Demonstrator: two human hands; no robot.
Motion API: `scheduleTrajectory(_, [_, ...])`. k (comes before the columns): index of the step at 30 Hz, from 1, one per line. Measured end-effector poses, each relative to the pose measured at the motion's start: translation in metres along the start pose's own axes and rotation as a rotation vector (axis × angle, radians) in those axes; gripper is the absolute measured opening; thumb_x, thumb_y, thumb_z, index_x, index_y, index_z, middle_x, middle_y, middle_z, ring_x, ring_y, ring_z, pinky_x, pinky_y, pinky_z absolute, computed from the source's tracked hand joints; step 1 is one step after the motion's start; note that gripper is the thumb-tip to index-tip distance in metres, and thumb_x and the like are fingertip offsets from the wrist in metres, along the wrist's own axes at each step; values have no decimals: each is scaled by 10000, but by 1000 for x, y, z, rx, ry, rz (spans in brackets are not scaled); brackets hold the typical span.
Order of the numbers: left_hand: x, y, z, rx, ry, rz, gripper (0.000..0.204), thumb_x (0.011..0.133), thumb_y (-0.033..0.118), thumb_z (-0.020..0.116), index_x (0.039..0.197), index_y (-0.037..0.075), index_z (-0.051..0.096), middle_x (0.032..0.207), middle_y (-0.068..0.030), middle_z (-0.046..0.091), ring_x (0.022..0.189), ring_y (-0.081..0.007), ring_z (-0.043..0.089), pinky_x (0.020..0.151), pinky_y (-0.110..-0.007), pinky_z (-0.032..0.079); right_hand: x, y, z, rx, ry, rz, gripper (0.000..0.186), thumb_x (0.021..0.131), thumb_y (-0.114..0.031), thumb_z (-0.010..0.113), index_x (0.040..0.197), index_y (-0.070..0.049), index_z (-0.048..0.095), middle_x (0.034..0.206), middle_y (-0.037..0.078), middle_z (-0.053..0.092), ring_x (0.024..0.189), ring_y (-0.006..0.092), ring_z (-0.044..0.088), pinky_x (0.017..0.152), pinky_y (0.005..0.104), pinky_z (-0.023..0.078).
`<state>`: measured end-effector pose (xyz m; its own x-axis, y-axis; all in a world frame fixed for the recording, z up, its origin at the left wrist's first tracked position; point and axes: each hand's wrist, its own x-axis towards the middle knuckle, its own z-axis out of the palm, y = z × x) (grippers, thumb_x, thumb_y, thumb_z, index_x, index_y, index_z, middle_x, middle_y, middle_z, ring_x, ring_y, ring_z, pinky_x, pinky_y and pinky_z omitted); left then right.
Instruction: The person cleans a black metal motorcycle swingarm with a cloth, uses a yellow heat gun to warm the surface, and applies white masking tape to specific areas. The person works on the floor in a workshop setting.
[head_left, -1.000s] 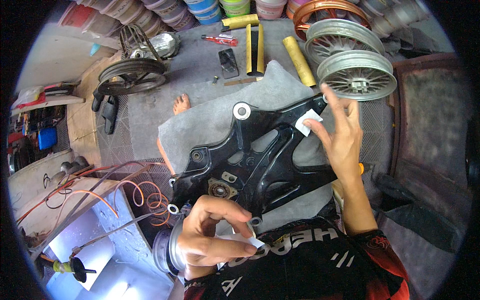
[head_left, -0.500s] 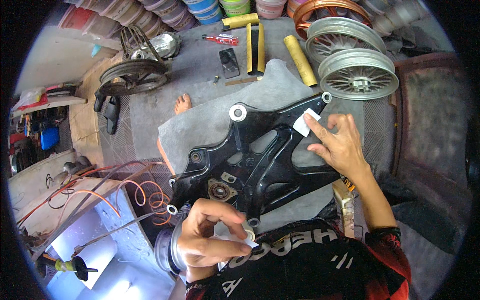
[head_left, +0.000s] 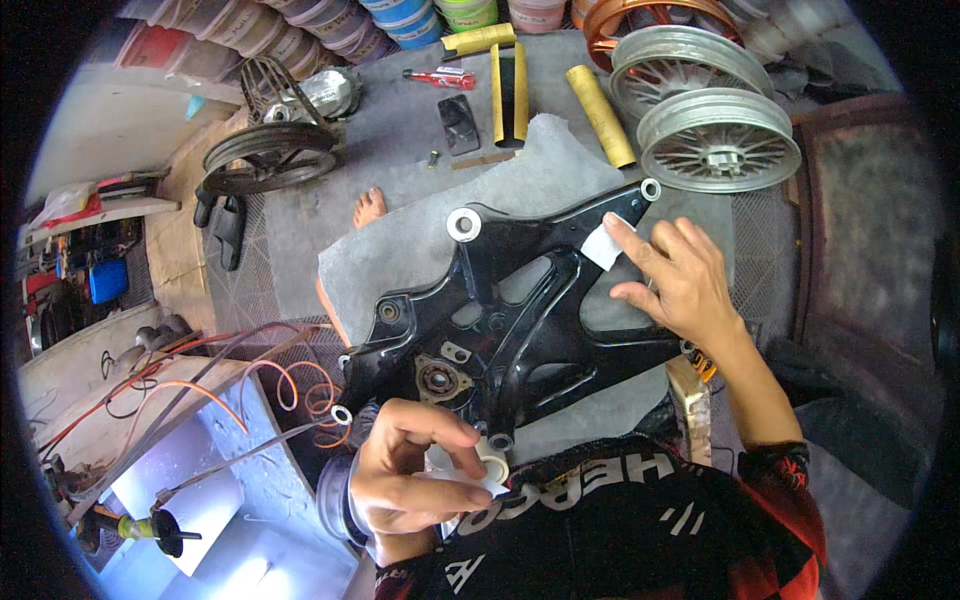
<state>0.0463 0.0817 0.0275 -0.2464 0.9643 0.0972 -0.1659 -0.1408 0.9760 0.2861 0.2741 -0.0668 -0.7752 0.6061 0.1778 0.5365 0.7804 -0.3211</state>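
A glossy black motorcycle swingarm (head_left: pixel 505 345) lies tilted before me on a grey cloth (head_left: pixel 400 255), with pale metal bushings at its ends. My right hand (head_left: pixel 680 275) rests over its upper right arm. There the index fingertip presses a small white patch (head_left: pixel 604 246) onto the black surface, while the thumb stands apart and the other fingers curl loosely. Close to my body, my left hand (head_left: pixel 410 475) is closed in a pinch on a white piece (head_left: pixel 492 487), perhaps paper or tape. A cream-coloured ring (head_left: pixel 494 468) shows beside those fingertips; whether the hand holds it I cannot tell.
Silver wheel rims (head_left: pixel 718 145) are stacked at the far right. Yellow sandpaper rolls (head_left: pixel 600 115), a phone (head_left: pixel 458 125) and a red bottle (head_left: pixel 440 78) lie beyond the swingarm. Orange hose (head_left: pixel 290 385) coils at left, and a dark wheel (head_left: pixel 268 155) lies far left.
The view has shifted slightly. My right index finger still presses the white patch, which now looks flatter and a little lower on the arm. The left hand keeps its pinch.
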Motion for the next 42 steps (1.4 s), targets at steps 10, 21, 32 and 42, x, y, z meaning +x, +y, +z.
scheduleTrajectory(10, [-1,2,3,-1,32,-16,107,680,108,780,765,46,761,1019,-206,575,718,-218,648,671,-277,505,-9,-1,13,58,-90,-67,724,793,-555,606,1395,-165,506,579,34,502,521,221,523,509,367,454])
scheduleTrajectory(21, [-3,3,4,-3,64,10,97,658,93,780,734,40,752,996,-212,579,703,-223,652,659,-275,505,-6,20,5,176,-120,-121,679,862,-595,486,1376,-153,522,560,60,529,486,257,551,482,385,443])
scheduleTrajectory(32, [-4,3,7,-17,96,-26,95,665,98,783,730,35,750,996,-219,578,695,-226,651,661,-277,507,-7,21,12,169,-108,-95,651,859,-548,541,1421,-230,462,553,78,533,496,269,567,466,411,447])
scheduleTrajectory(42, [-6,4,2,-23,80,-6,84,710,91,772,748,21,746,1011,-229,573,691,-236,651,654,-282,525,-11,24,23,281,-101,11,706,892,-586,482,1445,-152,416,562,108,543,489,280,566,478,406,440])
